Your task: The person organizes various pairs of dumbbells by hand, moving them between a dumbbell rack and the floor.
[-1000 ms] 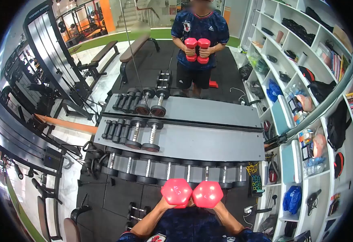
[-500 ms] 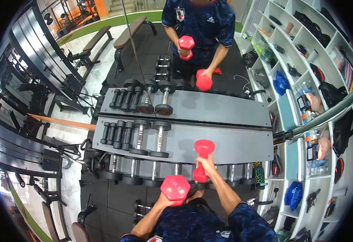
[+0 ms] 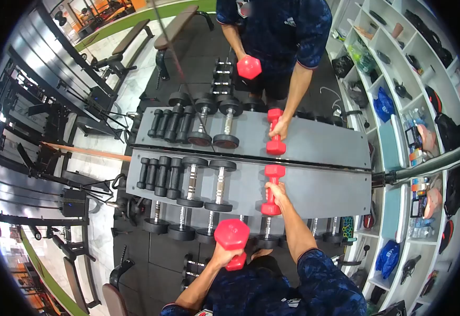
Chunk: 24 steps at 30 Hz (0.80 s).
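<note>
- The first red dumbbell (image 3: 275,171) lies lengthwise across the grey middle shelf (image 3: 319,189) of a dumbbell rack. One head points toward the far side and the other sits at the near edge.
- The right hand (image 3: 276,190) grips its handle from above with the fingers wrapped tight around the bar. It seems to rest on the shelf, though from this angle it may be just above it.
- The left hand (image 3: 230,257) is drawn in close to the body and closed in a fist around the handle of a second red dumbbell (image 3: 231,234). That dumbbell stands upright with its hexagonal head toward the camera, in front of the rack's lowest row.
- Just beyond, on the grey top shelf (image 3: 325,142), a third red dumbbell (image 3: 276,147) lies nearly in line with the first.
- Another person's hand (image 3: 279,128) is clasped around the handle of that third dumbbell.
- That person stands on the far side of the rack and holds a fourth red dumbbell (image 3: 249,67) up near the waist.
- To the left on the middle shelf are small black dumbbells (image 3: 159,175), with chrome-handled dumbbells (image 3: 219,184) beside them.
- More dark dumbbells (image 3: 188,229) fill the lowest row.
- White shelving (image 3: 398,131) packed with bags and bottles runs along the right.
- Padded benches (image 3: 175,26) stand on the floor behind the rack.
</note>
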Motion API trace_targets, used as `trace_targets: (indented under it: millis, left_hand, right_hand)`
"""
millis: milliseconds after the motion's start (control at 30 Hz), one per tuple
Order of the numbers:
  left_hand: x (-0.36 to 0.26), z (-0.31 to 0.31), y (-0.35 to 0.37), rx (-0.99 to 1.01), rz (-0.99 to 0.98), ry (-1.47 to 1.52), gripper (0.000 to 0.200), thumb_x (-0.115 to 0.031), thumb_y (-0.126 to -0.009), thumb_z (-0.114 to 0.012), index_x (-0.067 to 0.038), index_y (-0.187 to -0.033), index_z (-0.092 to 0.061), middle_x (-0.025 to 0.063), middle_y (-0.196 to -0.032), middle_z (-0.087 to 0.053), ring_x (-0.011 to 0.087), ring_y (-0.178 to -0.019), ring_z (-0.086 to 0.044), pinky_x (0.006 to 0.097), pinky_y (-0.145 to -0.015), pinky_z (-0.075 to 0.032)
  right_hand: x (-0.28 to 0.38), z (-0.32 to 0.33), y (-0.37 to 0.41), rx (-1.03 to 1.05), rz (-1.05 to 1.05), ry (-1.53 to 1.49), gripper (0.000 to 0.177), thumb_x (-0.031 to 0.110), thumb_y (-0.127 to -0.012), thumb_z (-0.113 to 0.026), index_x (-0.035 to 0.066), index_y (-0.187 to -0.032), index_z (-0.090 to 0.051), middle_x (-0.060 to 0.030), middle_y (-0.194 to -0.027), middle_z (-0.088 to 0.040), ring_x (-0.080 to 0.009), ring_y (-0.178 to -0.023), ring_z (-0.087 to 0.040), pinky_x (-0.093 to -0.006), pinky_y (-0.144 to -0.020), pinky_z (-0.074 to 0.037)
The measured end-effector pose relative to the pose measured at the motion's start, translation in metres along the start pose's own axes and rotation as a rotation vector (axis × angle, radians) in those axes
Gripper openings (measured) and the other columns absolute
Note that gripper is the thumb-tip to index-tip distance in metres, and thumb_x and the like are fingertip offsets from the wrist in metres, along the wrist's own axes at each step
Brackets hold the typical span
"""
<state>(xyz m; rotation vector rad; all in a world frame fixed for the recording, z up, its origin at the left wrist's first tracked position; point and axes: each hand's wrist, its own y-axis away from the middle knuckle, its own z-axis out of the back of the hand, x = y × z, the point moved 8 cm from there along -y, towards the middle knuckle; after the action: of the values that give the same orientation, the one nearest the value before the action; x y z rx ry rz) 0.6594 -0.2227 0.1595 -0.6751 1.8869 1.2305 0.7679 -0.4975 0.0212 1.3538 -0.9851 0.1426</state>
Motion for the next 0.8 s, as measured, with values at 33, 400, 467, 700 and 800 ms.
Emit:
trace_targets:
  millis: [33,400,467,700,800]
  left_hand:
    - [-0.001,-0.007,-0.009,0.028,0.059,0.059,0.038,0.007,-0.056,-0.069,-0.002,-0.092,-0.061,0.0035,-0.083,-0.062,0.0171,-0.078,-0.062,0.0311,-0.064,-0.05]
    - [-0.032,-0.057,-0.166,0.033,0.208,0.107,0.004,0.004,-0.066,-0.056,0.0,-0.065,-0.054,0.0084,-0.055,-0.053,0.0185,-0.046,-0.052,0.0309,-0.043,-0.043]
    - [-0.026,-0.058,-0.192,0.012,0.241,0.097,0.005,0.003,-0.066,-0.057,-0.001,-0.064,-0.054,0.0081,-0.056,-0.053,0.018,-0.046,-0.053,0.031,-0.042,-0.044]
    - [0.021,-0.034,-0.252,-0.098,0.314,0.052,0.005,-0.003,-0.067,-0.061,-0.002,-0.069,-0.056,0.0069,-0.057,-0.053,0.0174,-0.042,-0.05,0.0325,-0.038,-0.044]
    - [0.031,-0.027,-0.256,-0.066,0.358,0.103,0.006,-0.006,-0.067,-0.061,-0.002,-0.07,-0.057,0.0076,-0.058,-0.054,0.0185,-0.042,-0.051,0.0332,-0.039,-0.045]
  right_hand:
    - [0.001,0.003,-0.003,0.005,-0.008,-0.02,0.01,0.006,-0.07,-0.065,0.004,-0.071,-0.055,-0.0066,-0.057,-0.054,-0.0168,-0.043,-0.052,-0.0318,-0.039,-0.045]
    - [0.003,0.006,-0.003,-0.056,-0.133,-0.056,0.012,0.007,-0.068,-0.066,0.004,-0.071,-0.055,-0.0071,-0.057,-0.053,-0.0183,-0.041,-0.05,-0.0335,-0.038,-0.043]
    - [0.003,0.008,-0.004,-0.049,-0.145,-0.068,0.012,0.008,-0.068,-0.066,0.003,-0.071,-0.056,-0.0074,-0.057,-0.053,-0.0188,-0.041,-0.05,-0.0335,-0.038,-0.043]
    - [-0.001,0.013,-0.006,-0.007,-0.162,-0.122,0.01,0.009,-0.069,-0.064,0.003,-0.075,-0.058,-0.0077,-0.057,-0.053,-0.0197,-0.042,-0.05,-0.0339,-0.039,-0.043]
    - [-0.006,0.016,-0.001,-0.045,-0.149,-0.12,0.011,0.008,-0.07,-0.065,0.003,-0.075,-0.057,-0.0074,-0.057,-0.053,-0.0193,-0.04,-0.049,-0.0332,-0.036,-0.041]
